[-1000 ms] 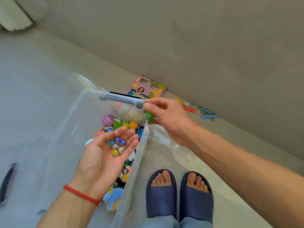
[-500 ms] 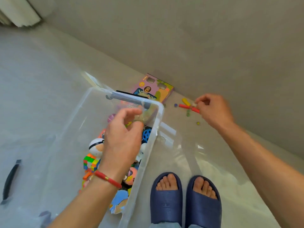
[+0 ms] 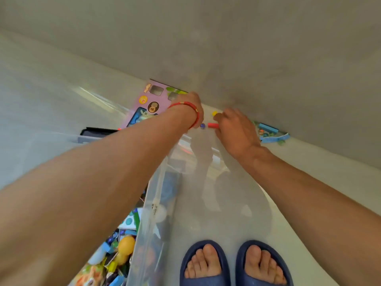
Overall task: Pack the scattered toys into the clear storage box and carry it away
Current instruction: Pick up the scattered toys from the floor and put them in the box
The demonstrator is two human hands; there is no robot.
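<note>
Right hand (image 3: 235, 129) pinches red stick (image 3: 212, 125) beyond clear box (image 3: 156, 193); left grip hidden.

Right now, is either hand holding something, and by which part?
The right hand pinches the red stick at its right end. The left hand reaches toward the wall; its fingers are hidden, so a hold cannot be told.

floor (image 3: 309, 182) | on it: clear storage box (image 3: 156, 203), red stick (image 3: 213, 125), purple card (image 3: 144, 104)

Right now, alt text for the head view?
Both arms reach over a clear storage box of toys toward the wall; the right hand touches a red stick on the floor, and the left hand is mostly hidden behind its wrist. Blue slippers below.
</note>
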